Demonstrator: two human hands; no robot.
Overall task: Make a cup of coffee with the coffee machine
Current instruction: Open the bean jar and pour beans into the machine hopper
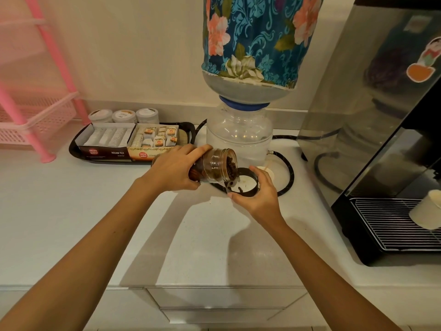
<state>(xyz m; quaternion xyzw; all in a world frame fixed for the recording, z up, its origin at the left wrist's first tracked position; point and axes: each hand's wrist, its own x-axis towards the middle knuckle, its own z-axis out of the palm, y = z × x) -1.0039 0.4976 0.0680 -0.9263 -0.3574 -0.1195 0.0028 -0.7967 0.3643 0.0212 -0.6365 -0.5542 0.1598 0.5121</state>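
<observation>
My left hand (174, 167) grips a clear glass jar (216, 166) of dark coffee beans, tipped on its side with its open mouth to the right. Beans sit at the jar's mouth, just over a black lid (241, 181) with a white inside. A few beans lie in that lid. My right hand (259, 194) holds the lid by its rim from the right. The coffee machine (372, 130) stands at the right, with a white paper cup (427, 209) on its wire drip grate (386, 223).
A water dispenser (238, 137) with a floral-covered bottle (257, 37) stands right behind the jar, a black cable (290, 173) looping beside it. A black tray (76, 149) with tea boxes and three small tubs sits at the back left. A pink rack (35, 108) is at far left.
</observation>
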